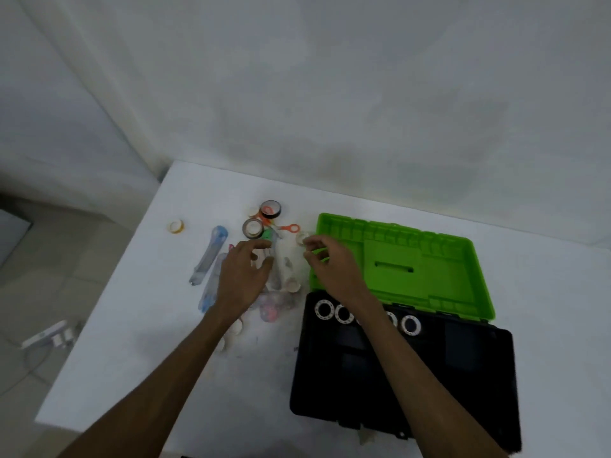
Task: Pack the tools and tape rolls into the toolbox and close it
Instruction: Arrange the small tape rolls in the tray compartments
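The toolbox stands open on the white table: black base (396,375) near me, green lid (413,259) lying back behind it. Several white tape rolls (342,314) line the base's far edge. My left hand (243,279) hovers with spread fingers over a pile of clear-packed tools (211,256) and small white rolls (292,285). My right hand (330,266) sits at the lid's left edge, fingers loosely curled. Its index tip is beside a small white roll (301,239); nothing shows between the fingers. Two black tape rolls (253,228) and orange-handled scissors (291,228) lie beyond.
A yellowish tape roll (176,226) lies alone towards the table's left edge. More white rolls (236,327) sit under my left forearm. A power strip (49,337) lies on the floor at left. A white wall runs behind the table.
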